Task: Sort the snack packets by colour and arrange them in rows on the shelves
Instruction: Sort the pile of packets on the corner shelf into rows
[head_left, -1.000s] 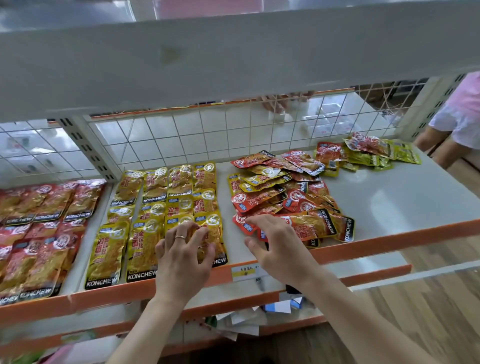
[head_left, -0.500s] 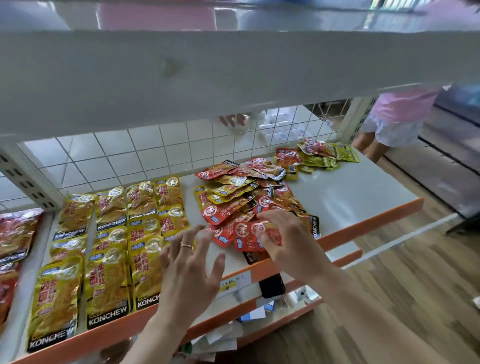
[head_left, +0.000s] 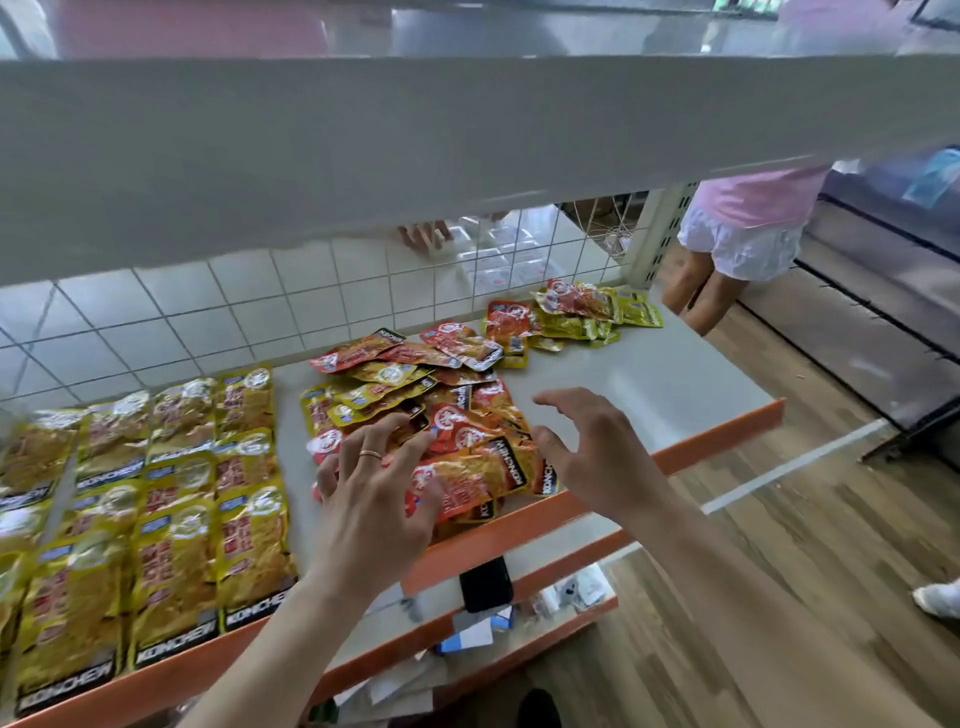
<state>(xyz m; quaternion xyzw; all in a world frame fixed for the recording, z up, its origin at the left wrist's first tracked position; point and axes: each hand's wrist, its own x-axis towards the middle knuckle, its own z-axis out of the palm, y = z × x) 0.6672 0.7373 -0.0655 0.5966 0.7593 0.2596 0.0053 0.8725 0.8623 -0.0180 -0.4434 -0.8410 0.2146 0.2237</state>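
Yellow snack packets (head_left: 171, 499) lie in neat rows on the left of the white shelf (head_left: 649, 384). A loose mixed pile of red and yellow packets (head_left: 447, 410) sits mid-shelf, and a smaller heap (head_left: 576, 317) lies at the back right. My left hand (head_left: 374, 499) rests with spread fingers on the near edge of the mixed pile, touching red packets. To the pile's right my right hand (head_left: 592, 447) hovers just above the shelf with fingers spread, holding nothing.
An upper shelf board (head_left: 467, 145) hangs low over the work area. A wire grid (head_left: 311, 306) backs the shelf. The orange front lip (head_left: 701, 447) edges it. A black phone (head_left: 485, 584) lies on the lower shelf. Another person (head_left: 743, 228) stands at right.
My left hand moved right from the yellow rows onto the mixed pile. My right hand let go of the red packets and lifted off to the right. The view swung right.
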